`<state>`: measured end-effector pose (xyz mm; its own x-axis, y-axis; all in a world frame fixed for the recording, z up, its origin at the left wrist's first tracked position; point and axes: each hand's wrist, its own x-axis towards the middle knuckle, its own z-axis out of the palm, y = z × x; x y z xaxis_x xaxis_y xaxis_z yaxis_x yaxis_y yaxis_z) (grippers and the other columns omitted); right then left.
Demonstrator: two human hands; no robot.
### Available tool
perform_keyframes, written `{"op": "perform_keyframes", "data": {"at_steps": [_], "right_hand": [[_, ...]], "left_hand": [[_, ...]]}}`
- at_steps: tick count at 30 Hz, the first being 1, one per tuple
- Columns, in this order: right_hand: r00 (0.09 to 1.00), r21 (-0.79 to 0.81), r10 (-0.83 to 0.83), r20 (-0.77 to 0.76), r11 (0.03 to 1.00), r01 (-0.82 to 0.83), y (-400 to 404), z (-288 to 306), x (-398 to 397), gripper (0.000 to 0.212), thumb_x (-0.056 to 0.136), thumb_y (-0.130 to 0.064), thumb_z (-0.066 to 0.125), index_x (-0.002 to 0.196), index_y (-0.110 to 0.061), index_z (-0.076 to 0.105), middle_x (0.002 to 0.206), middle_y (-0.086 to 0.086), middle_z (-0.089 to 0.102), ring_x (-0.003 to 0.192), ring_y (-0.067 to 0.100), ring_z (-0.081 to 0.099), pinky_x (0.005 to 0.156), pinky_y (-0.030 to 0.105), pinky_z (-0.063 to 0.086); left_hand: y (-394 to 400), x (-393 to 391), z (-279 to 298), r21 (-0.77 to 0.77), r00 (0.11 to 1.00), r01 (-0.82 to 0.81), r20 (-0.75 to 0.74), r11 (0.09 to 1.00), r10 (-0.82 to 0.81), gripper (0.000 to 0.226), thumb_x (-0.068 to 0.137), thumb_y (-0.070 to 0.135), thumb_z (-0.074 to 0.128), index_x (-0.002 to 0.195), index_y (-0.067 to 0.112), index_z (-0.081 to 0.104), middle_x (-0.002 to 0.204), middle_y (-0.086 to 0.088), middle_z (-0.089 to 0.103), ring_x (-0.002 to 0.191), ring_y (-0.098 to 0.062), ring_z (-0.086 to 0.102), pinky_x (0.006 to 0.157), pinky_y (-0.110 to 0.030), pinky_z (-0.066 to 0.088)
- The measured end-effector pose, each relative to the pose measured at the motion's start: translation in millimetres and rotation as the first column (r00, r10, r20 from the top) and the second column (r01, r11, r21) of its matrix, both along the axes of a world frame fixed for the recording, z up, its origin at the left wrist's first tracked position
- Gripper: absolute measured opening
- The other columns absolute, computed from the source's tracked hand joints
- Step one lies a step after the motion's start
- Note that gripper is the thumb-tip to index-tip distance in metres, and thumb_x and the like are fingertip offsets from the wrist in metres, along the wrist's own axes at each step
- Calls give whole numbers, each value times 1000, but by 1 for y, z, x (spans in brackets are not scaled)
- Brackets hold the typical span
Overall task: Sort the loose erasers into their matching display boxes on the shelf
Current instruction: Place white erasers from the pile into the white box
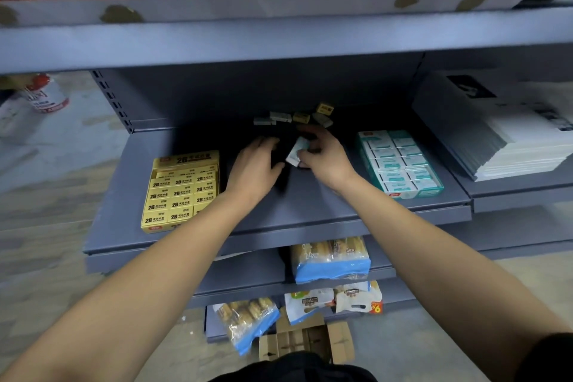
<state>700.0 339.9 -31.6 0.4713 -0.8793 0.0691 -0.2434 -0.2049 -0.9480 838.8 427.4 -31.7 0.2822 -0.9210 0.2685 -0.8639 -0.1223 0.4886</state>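
Observation:
A yellow display box (181, 192) of 2B erasers lies at the left of the grey shelf (310, 205). A teal-and-white display box (400, 163) of erasers lies at the right. Several loose erasers (294, 117), yellow ones and white ones, sit in a dark heap at the back of the shelf. My right hand (325, 158) pinches a teal-and-white eraser (297, 152) in the middle of the shelf. Just left of it my left hand (255, 164) reaches in with fingers relaxed, holding nothing that I can see.
The shelf above (279, 37) overhangs the work area, with a red and blue carton on top. A stack of white booklets (511, 139) fills the neighbouring shelf on the right. Snack bags (330, 259) lie on lower shelves, and a cardboard piece (307, 341) lies on the floor.

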Motion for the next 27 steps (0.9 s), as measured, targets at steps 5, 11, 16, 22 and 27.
{"op": "perform_keyframes", "data": {"at_steps": [5, 11, 16, 22, 27], "right_hand": [[989, 124, -32, 145, 992, 14, 2, 0, -17, 25, 85, -2, 69, 109, -4, 63, 105, 18, 66, 91, 25, 68, 78, 34, 59], [975, -637, -62, -216, 766, -92, -8, -4, -55, 24, 84, -9, 68, 108, -11, 71, 109, 7, 66, 101, 23, 60, 89, 31, 46], [944, -724, -150, -295, 680, -118, -18, -3, -95, 19, 88, -7, 63, 104, -6, 72, 108, 11, 67, 102, 29, 60, 91, 28, 42], [918, -658, -220, -330, 751, -56, -23, 2, -152, 20, 92, -6, 59, 109, -6, 71, 115, 11, 65, 108, 25, 61, 96, 24, 42], [893, -621, -238, -382, 782, -57, -20, -3, -186, 19, 91, -3, 59, 106, -5, 70, 114, 8, 65, 109, 23, 60, 98, 22, 42]], "left_hand": [[-8, -15, 4, -38, 995, 95, -6, 995, -95, 32, 90, 22, 65, 121, 13, 62, 117, -7, 60, 103, -25, 59, 83, -38, 50], [-22, -35, 3, -65, 985, 164, -37, 984, -166, 26, 93, 17, 60, 119, 12, 63, 114, -9, 61, 99, -24, 59, 81, -38, 50], [-39, -65, 0, -88, 963, 258, -62, 962, -263, 30, 92, 18, 62, 121, 13, 62, 113, -6, 60, 100, -21, 59, 83, -38, 51], [-57, -100, -6, -43, 941, 328, -78, 944, -330, 39, 93, 10, 57, 132, 10, 55, 124, -7, 57, 109, -21, 56, 93, -31, 46], [-64, -119, -13, -56, 938, 336, -70, 940, -339, 37, 93, 2, 50, 130, 7, 56, 122, -8, 57, 107, -21, 56, 92, -33, 48]]}}
